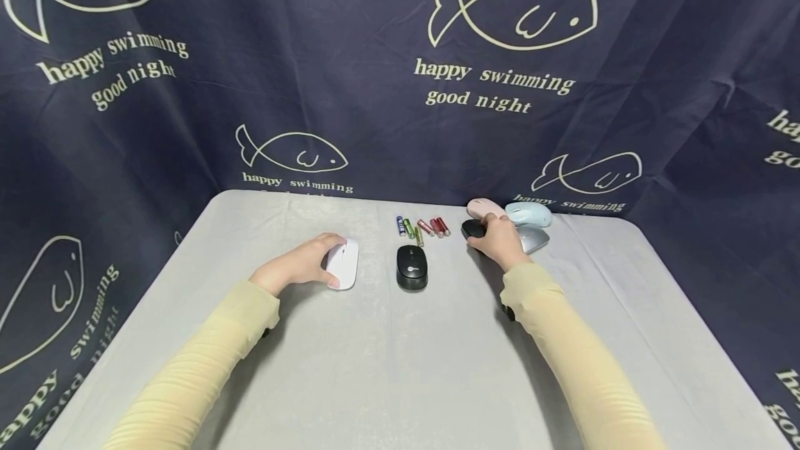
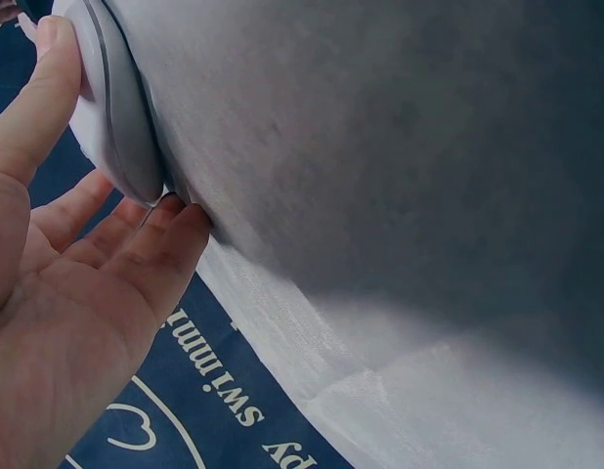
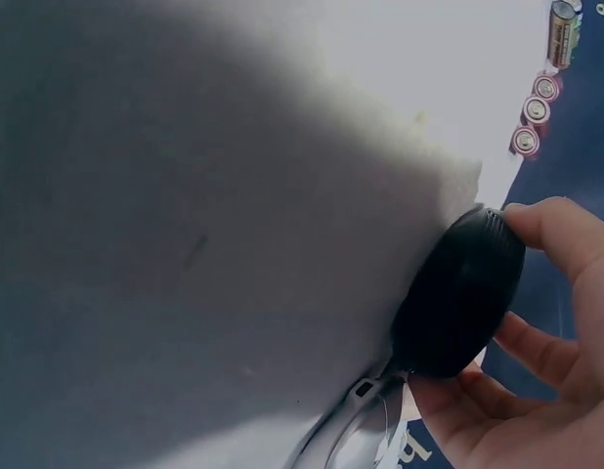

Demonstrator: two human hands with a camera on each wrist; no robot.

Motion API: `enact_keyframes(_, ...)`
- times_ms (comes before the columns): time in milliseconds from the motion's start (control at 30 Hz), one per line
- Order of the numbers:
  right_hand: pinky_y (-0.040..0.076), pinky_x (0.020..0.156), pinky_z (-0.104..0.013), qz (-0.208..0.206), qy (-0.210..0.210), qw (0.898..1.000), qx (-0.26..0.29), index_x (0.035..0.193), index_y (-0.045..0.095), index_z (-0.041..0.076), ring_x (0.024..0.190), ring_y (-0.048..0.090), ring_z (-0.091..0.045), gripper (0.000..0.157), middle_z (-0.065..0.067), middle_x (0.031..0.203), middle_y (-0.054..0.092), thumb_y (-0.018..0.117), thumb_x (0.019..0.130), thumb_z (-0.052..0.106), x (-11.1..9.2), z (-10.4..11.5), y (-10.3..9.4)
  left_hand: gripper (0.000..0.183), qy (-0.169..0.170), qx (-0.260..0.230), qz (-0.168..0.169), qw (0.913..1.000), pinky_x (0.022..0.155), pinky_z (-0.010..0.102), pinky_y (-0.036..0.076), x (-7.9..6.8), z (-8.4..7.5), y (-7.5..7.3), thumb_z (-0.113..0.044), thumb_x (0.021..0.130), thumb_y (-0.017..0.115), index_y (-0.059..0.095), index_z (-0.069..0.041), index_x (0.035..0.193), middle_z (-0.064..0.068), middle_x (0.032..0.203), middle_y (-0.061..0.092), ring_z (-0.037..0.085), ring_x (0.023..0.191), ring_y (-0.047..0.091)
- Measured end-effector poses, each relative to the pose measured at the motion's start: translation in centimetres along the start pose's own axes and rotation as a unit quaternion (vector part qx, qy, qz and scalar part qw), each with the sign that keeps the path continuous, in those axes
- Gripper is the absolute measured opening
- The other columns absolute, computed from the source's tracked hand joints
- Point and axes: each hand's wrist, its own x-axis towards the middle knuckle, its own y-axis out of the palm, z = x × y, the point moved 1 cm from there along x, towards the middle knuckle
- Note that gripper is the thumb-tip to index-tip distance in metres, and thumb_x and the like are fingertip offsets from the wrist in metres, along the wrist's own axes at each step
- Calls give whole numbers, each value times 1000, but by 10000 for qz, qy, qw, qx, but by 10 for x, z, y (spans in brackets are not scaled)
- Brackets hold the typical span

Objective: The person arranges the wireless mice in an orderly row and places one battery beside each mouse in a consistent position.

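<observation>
A white computer mouse (image 1: pixel 346 266) lies on the left part of the table, and my left hand (image 1: pixel 306 264) grips it by its near and far ends. In the left wrist view the thumb presses one end of the white mouse (image 2: pixel 121 117) while the fingers sit at the other. At the back right my right hand (image 1: pixel 502 238) holds a black mouse (image 1: pixel 473 228) between thumb and fingers. The right wrist view shows that black mouse (image 3: pixel 458 293) close beside a silver-grey mouse (image 3: pixel 366 430). A second black mouse (image 1: pixel 412 268) rests on the table between the hands.
A pink mouse (image 1: pixel 484 208), a light blue mouse (image 1: pixel 528 214) and the grey mouse (image 1: pixel 533 238) cluster around the right hand. Several small batteries, among them a blue battery (image 1: pixel 401 226) and a red battery (image 1: pixel 443 226), lie behind the middle mouse. A dark printed curtain (image 1: pixel 387 123) hangs behind the table.
</observation>
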Motion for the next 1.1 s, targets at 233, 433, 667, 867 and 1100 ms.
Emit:
enact_keyframes(233, 47, 86, -51, 141, 135, 9997, 146, 113, 54, -6, 101, 52, -42, 53, -29, 105, 54, 71, 77, 28, -3, 2, -6, 88, 27, -2, 1, 10000, 112, 49, 30, 1, 0, -1, -23, 65, 85, 41, 7, 135, 25, 141, 40, 39, 132, 37)
enact_keyframes(433, 47, 87, -52, 177, 75, 9997, 141, 114, 53, -6, 103, 51, -43, 55, -30, 106, 54, 70, 75, 29, -7, 4, -13, 88, 15, -1, 26, 10000, 111, 49, 30, 1, 1, -1, -23, 65, 85, 41, 7, 135, 24, 141, 40, 38, 132, 37)
enact_keyframes(667, 46, 89, -52, 348, 127, 9992, 145, 118, 51, -5, 105, 50, -44, 58, -30, 109, 53, 68, 77, 32, -14, 7, -21, 89, 16, -3, 31, 10000, 112, 49, 30, 0, 1, -1, -24, 65, 85, 41, 7, 135, 25, 141, 40, 39, 132, 37)
enact_keyframes(867, 45, 90, -53, 423, 123, 9989, 176, 117, 51, -6, 106, 49, -44, 58, -32, 110, 53, 68, 78, 33, -21, 9, -27, 89, -8, 26, 56, 10000, 112, 49, 28, 0, -1, -1, -24, 65, 85, 41, 7, 135, 25, 141, 40, 39, 133, 36)
enact_keyframes(1100, 44, 92, -54, 331, 38, 9993, 194, 116, 52, -8, 108, 49, -46, 58, -33, 110, 55, 69, 79, 33, -31, 11, -34, 88, -14, 21, 67, 10000, 112, 50, 28, 1, -2, -1, -24, 65, 85, 41, 7, 135, 26, 141, 39, 40, 132, 35)
